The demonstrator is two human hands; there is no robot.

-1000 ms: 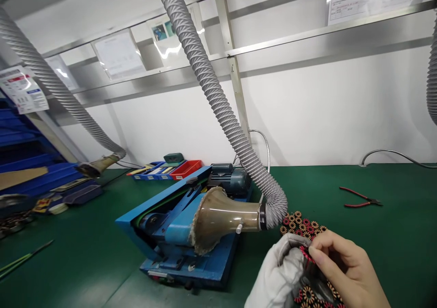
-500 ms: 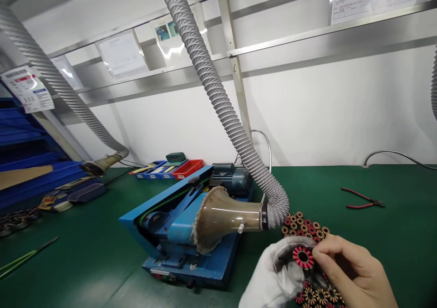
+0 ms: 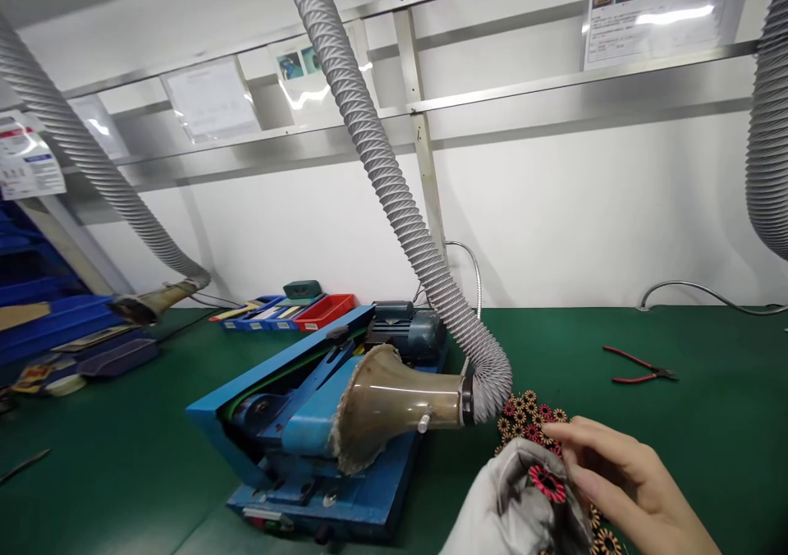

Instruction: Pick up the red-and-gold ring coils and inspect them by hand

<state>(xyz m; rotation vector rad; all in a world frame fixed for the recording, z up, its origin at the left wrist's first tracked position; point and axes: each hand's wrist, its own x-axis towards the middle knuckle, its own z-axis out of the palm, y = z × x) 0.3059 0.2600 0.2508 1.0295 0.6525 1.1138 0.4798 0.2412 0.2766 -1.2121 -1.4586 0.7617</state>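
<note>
A green table surface (image 3: 554,341) runs along a white wall (image 3: 584,210). In the centre of the frame stands a blue machine (image 3: 313,424), and a grey hose (image 3: 394,177) comes down to it from the top. At the lower right, the gloved left hand (image 3: 508,506) is curled around a red-toothed ring (image 3: 547,483). The bare right hand (image 3: 634,477) is just beside it, thumb and forefinger apart; whether it touches the ring, I cannot tell. Similar small rings (image 3: 523,411) lie behind and under the hands. Red-handled pliers (image 3: 660,372) lie farther right.
</note>
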